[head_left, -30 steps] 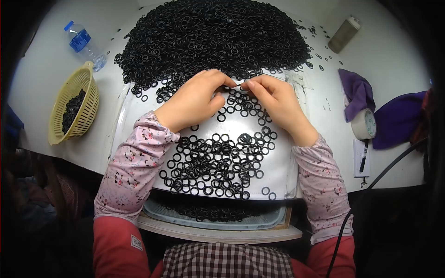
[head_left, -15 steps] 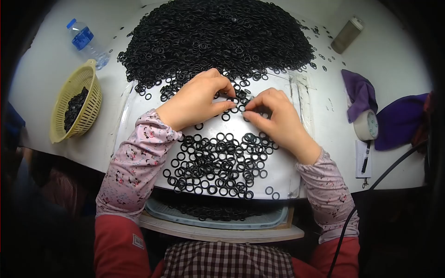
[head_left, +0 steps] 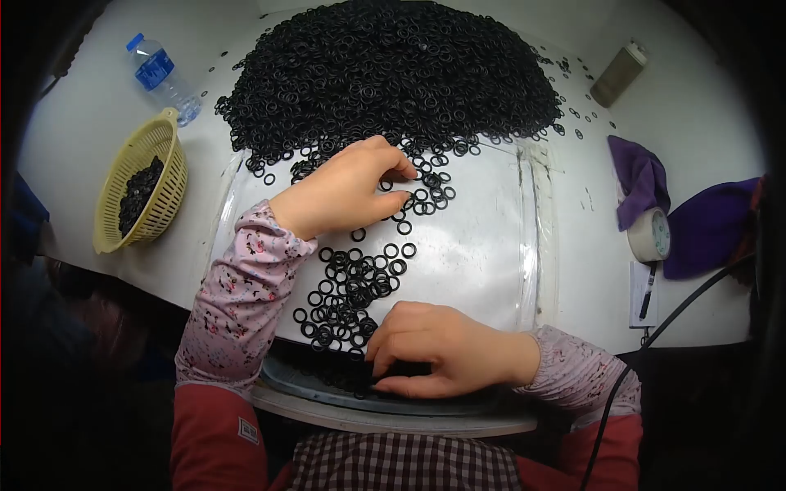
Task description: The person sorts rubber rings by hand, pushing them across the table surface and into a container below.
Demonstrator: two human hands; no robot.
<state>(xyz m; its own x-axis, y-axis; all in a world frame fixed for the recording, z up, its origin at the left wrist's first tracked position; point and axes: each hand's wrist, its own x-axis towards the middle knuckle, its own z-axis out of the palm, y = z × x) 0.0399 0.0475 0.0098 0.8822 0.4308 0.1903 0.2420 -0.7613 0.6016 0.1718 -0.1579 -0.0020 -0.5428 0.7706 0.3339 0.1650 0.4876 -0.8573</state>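
The left hand [head_left: 352, 186] is beside black rings [head_left: 358, 286], the right hand [head_left: 442, 348] at the table's [head_left: 467, 254] front edge

Soft, pale light covers the table [head_left: 573, 270], with a whitish sheen on the sheet [head_left: 467, 254] and bright streaks of glare along the tape [head_left: 528, 245] at the sheet's right edge. Beyond the table's near edge it turns dim, and the tray [head_left: 327, 398] sits in shadow. The lens bows that edge and blackens the picture's corners. Toward the table's far edge, the heaped rings [head_left: 393, 82] merge darkly.
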